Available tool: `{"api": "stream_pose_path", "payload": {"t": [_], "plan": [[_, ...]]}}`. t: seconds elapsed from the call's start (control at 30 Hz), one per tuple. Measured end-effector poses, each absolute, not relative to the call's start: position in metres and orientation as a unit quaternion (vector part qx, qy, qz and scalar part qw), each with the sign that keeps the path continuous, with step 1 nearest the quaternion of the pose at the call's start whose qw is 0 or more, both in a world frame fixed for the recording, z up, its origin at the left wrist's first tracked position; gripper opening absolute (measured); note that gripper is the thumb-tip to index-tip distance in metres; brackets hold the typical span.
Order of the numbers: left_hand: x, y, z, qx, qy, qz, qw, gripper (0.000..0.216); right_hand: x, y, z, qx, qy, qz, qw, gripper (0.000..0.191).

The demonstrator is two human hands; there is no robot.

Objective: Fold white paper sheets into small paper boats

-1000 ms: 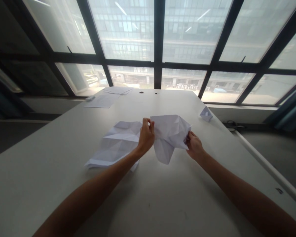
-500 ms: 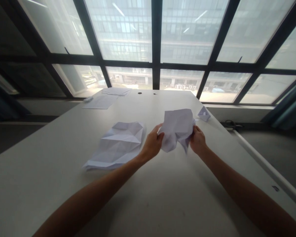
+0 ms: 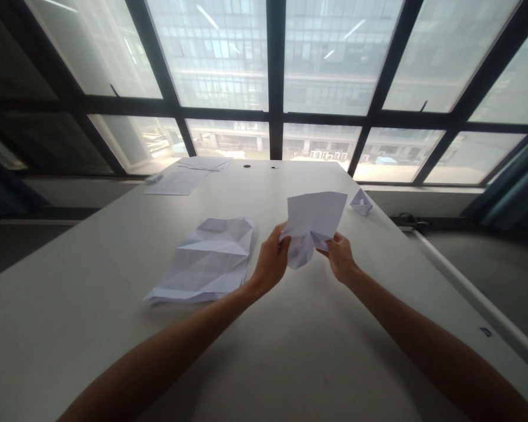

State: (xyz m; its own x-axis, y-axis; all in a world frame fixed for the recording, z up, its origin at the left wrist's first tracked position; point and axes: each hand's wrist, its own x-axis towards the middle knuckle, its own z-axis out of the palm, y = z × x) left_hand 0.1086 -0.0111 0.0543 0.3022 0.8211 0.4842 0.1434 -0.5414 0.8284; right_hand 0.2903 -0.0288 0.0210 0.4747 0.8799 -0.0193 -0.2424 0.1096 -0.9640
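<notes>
A creased white sheet of paper (image 3: 313, 220) is held up above the white table (image 3: 290, 351). My left hand (image 3: 271, 259) pinches its lower left edge, fingers closed. My right hand (image 3: 339, 257) pinches its lower right part, fingers closed too. The sheet's top edge stands up and a crumpled flap hangs between my hands. Left of my left hand, a second creased, unfolded sheet (image 3: 206, 262) lies flat on the table.
A small folded paper boat (image 3: 361, 203) sits near the table's right edge. Flat sheets (image 3: 178, 180) lie at the far left corner, and two dark holes (image 3: 247, 166) mark the far end. Large windows stand behind. The floor drops off at right.
The held sheet went from spread wide to gathered narrower between my hands. My right hand shifted in and down along its lower edge. The sheet on the table has not moved.
</notes>
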Motion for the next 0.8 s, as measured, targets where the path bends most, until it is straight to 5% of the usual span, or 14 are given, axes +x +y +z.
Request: {"api": "stream_pose_path", "payload": {"t": [0.23, 0.37, 0.53, 0.8], "plan": [[0.102, -0.015, 0.061, 0.75, 0.359, 0.464, 0.306, 0.037, 0.315, -0.018, 0.012, -0.528, -0.277, 0.387, 0.703, 0.014], [0.091, -0.008, 0.074, 0.767, 0.39, 0.455, 0.228, 0.041, 0.342, -0.014, 0.022, -0.487, -0.29, 0.491, 0.661, 0.009], [0.081, 0.002, 0.09, 0.775, 0.406, 0.452, 0.172, 0.047, 0.369, -0.017, 0.041, -0.452, -0.349, 0.571, 0.59, 0.014], [0.086, 0.001, 0.082, 0.761, 0.405, 0.481, 0.16, 0.057, 0.334, -0.024, 0.045, -0.438, -0.305, 0.588, 0.607, 0.023]]}}
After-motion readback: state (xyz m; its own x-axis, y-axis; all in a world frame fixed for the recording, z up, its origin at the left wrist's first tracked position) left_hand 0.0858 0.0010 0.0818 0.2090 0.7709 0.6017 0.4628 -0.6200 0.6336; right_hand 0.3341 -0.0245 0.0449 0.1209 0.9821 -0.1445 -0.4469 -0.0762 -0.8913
